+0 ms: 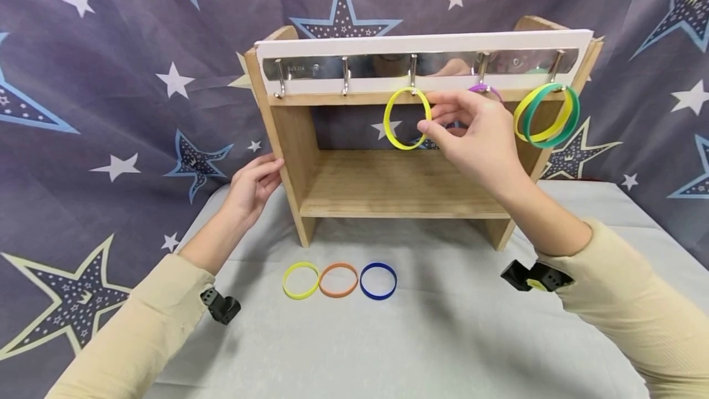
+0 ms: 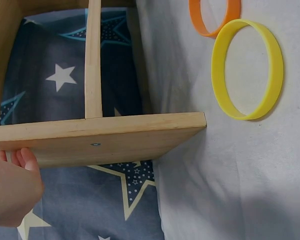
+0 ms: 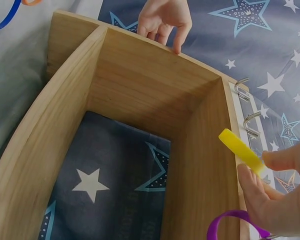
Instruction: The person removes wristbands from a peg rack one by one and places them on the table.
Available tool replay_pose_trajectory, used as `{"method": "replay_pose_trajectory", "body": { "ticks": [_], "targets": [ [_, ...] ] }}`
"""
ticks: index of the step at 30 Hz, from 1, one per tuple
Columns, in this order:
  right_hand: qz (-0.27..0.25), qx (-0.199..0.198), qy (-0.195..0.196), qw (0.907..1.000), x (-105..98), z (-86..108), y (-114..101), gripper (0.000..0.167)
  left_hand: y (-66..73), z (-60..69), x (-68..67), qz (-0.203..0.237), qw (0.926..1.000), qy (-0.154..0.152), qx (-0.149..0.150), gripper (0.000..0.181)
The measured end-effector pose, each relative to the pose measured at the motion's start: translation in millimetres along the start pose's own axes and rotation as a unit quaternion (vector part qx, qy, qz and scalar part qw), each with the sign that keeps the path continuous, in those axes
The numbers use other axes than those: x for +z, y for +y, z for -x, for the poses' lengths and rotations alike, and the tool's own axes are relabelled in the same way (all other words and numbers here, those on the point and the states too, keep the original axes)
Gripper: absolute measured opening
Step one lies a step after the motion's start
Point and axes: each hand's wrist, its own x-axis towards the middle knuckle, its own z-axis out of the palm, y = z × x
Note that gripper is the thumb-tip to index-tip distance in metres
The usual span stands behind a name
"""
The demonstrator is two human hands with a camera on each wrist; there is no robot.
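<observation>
- The wooden shelf [image 1: 410, 180] stood upright, its hook rail [image 1: 379, 68] across twelve o'clock, leaving hung bands clearance.
- Left hand [image 1: 253, 186], nine o'clock: fingers loosely against the side panel, seemingly steadying it.
- Right hand [image 1: 482, 131]: thumb and fingers pinched a yellow band [image 1: 388, 119] by the middle hook; whether it hung there, I couldn't tell.
- Green band [image 1: 576, 114] hung near three o'clock.
- Blue band [image 1: 379, 297] and orange band [image 1: 339, 295] lay flat around seven, probably for easy picking.
- "SUS304" lettering [image 1: 296, 69] marked the rail.
</observation>
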Motion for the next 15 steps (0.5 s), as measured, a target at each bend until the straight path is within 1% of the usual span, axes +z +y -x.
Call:
{"method": "replay_pose_trajectory", "body": {
  "ticks": [4,9,15],
  "targets": [
    [-0.012,0.007,0.003,0.9999,0.2,-0.5,-0.9,0.029,-0.1,0.2,-0.4,0.001,1.0,0.0,0.003,0.02],
    [-0.051,0.017,0.004,0.9985,0.9,-2.4,-0.2,0.03,-0.6,0.4,-0.7,-0.001,1.0,-0.001,0.004,0.021],
    [-0.083,0.007,0.008,0.9965,-0.2,-0.2,-2.7,0.03,-0.7,0.3,-0.3,-0.002,1.0,-0.002,0.006,0.022]
  ]
}}
